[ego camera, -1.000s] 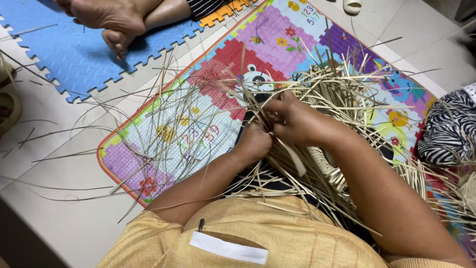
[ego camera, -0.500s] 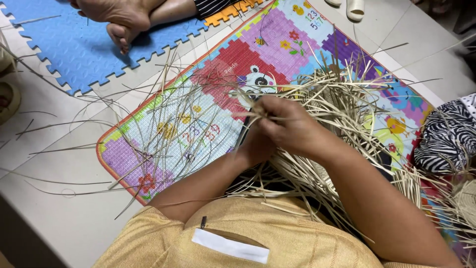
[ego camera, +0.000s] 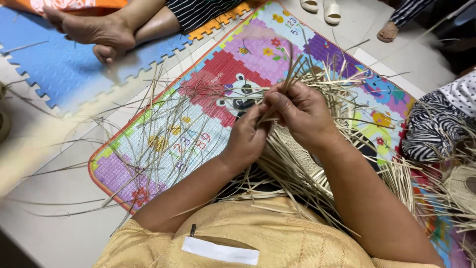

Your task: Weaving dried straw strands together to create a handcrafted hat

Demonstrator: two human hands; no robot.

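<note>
Both hands meet above a colourful play mat on the floor. The left hand and right hand pinch pale straw strands tight, keeping a half-woven piece taut between them.

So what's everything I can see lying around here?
straw strands: many, pale tan, fanned over the mat, a bunch in both hands
woven straw piece: one, tan, under the hands
play mat: one, multicoloured, on the floor
foam tiles: several, blue with an orange one, upper left
sandals: two, white, top edge
zebra-print cloth: one, black and white, right
another person's feet: two, upper left
left hand: one, pinching strands
right hand: one, gripping strands
</note>
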